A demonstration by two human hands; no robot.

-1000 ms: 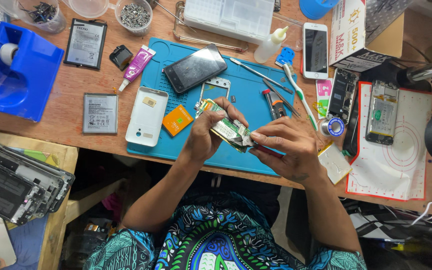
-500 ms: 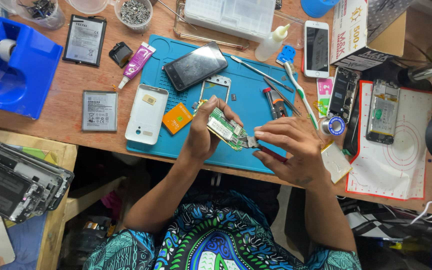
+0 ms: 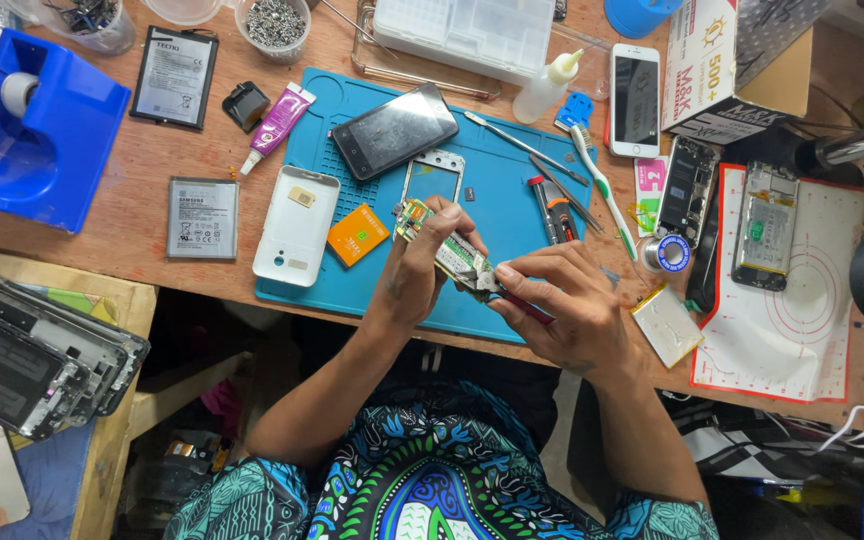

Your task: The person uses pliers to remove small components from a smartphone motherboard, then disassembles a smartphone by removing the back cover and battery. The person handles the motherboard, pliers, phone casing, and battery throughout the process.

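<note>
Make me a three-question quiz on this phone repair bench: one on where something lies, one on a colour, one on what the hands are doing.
1. Where does the white phone back cover lie?
A. On the left part of the blue mat
B. Inside the blue tape dispenser
C. On the white mat at the right

2. What colour is the small card beside that cover?
A. Green
B. Orange
C. Black

3. What is the left hand doing?
A. Lying flat on the table
B. Holding a circuit board off the mat
C. Gripping the toothbrush

Answers: 1 A, the cover lies at the mat's left edge. 2 B, the card is plainly orange. 3 B, the fingers pinch the green board while the right hand brings a slim tool to its end.
</note>
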